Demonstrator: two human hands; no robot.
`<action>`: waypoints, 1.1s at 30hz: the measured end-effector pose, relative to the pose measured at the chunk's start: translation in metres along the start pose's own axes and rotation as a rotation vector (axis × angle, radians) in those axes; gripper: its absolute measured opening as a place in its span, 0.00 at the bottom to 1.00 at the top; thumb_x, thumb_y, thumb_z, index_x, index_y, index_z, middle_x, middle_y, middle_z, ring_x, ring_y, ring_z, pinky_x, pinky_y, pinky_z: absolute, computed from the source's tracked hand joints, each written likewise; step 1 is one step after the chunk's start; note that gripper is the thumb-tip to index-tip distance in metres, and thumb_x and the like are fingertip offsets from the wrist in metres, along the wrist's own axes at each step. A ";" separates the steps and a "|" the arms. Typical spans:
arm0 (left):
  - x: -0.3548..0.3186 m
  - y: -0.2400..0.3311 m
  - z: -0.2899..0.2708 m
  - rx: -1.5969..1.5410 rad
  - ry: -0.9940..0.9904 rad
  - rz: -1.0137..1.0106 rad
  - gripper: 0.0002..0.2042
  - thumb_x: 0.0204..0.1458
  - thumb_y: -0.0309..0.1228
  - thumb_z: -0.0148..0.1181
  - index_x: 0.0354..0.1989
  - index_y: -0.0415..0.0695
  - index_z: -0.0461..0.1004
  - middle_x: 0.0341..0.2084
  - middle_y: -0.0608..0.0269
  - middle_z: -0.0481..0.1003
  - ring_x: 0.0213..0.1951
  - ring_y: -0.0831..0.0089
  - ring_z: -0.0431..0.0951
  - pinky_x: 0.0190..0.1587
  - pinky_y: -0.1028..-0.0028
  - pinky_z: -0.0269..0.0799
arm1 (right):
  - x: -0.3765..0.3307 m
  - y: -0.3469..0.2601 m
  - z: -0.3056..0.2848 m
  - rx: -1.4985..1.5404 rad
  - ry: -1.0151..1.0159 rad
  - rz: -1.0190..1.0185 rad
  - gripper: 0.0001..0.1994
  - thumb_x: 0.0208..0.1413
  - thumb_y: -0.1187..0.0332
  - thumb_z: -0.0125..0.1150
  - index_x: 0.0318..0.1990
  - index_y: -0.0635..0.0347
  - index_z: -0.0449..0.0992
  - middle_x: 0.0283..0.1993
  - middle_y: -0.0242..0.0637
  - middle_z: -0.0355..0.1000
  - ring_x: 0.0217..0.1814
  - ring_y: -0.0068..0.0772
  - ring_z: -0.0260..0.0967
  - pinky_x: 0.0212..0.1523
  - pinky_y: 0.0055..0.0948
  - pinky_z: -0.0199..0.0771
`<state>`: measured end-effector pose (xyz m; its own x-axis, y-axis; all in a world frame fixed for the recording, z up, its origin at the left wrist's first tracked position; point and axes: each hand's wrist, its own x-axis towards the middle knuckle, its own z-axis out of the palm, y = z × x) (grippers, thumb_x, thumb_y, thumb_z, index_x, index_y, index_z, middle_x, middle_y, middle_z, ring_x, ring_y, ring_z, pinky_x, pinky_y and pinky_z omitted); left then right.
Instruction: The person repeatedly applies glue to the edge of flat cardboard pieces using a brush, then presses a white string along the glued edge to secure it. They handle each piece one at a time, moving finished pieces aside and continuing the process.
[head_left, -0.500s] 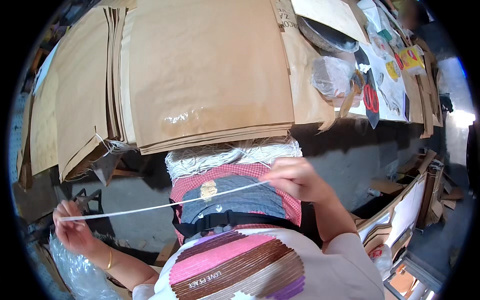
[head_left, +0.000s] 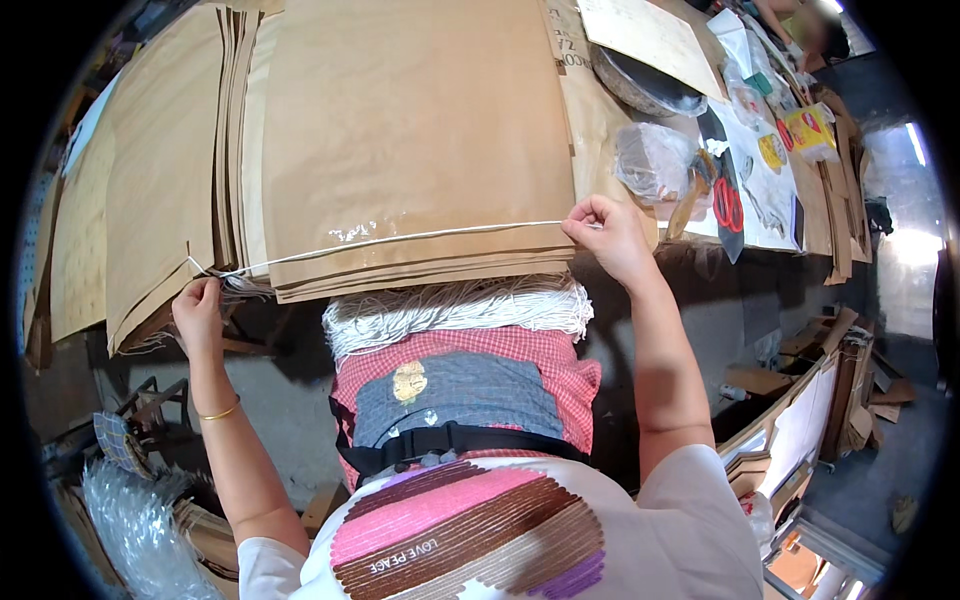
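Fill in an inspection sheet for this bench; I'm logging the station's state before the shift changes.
Surface: table almost covered by brown paper sheets.
Job's things: white string stretched across the top paper stack; string bundle on the lap.
Clutter: red scissors, plastic bag, yellow packet.
Grippers: left hand and right hand pinch the string's ends.
Cables: nothing seen.
Surroundings: cardboard scraps on the floor.

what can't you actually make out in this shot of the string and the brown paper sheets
Head view only:
- How the thin white string sits in the right hand: curled fingers hide it.
- String end at the left hand: too small, lost among the paper edges.
- How many sheets the stack of brown paper sheets holds: edges too fine, top cut off.
- Bundle of white cords: far part hidden under the stack.
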<state>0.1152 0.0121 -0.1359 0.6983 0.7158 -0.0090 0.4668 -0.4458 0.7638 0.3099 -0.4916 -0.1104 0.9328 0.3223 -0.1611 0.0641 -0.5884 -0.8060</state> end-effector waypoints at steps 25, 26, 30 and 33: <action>-0.082 0.086 0.086 0.284 -0.115 0.913 0.17 0.43 0.17 0.54 0.45 0.38 0.73 0.42 0.53 0.72 0.45 0.53 0.71 0.48 0.60 0.68 | -0.010 -0.007 0.042 -0.076 0.226 -0.069 0.17 0.38 0.76 0.69 0.23 0.58 0.60 0.24 0.28 0.59 0.29 0.28 0.62 0.28 0.30 0.61; -0.082 0.086 0.085 0.311 -0.134 0.915 0.18 0.43 0.17 0.54 0.46 0.38 0.73 0.42 0.53 0.72 0.46 0.52 0.70 0.48 0.59 0.67 | -0.010 -0.007 0.048 -0.256 0.323 -0.096 0.16 0.36 0.76 0.69 0.24 0.59 0.61 0.25 0.31 0.61 0.29 0.31 0.63 0.28 0.32 0.62; -0.078 0.088 0.080 0.315 -0.213 0.902 0.19 0.43 0.23 0.56 0.48 0.39 0.72 0.45 0.54 0.70 0.49 0.51 0.67 0.52 0.58 0.64 | -0.015 -0.015 0.046 -0.264 0.460 -0.660 0.15 0.38 0.75 0.69 0.36 0.61 0.71 0.42 0.41 0.70 0.41 0.40 0.69 0.39 0.34 0.72; -0.072 0.101 0.062 0.312 -0.339 0.860 0.21 0.41 0.29 0.61 0.47 0.41 0.72 0.46 0.55 0.69 0.50 0.53 0.67 0.53 0.59 0.63 | -0.011 -0.018 0.041 -0.479 0.189 -0.896 0.08 0.43 0.77 0.65 0.33 0.64 0.74 0.39 0.40 0.73 0.38 0.37 0.71 0.36 0.31 0.72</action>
<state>0.1462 -0.1176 -0.0980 0.9642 -0.0910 0.2490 -0.1862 -0.9009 0.3920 0.2836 -0.4541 -0.1176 0.5112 0.6902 0.5121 0.8586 -0.4367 -0.2684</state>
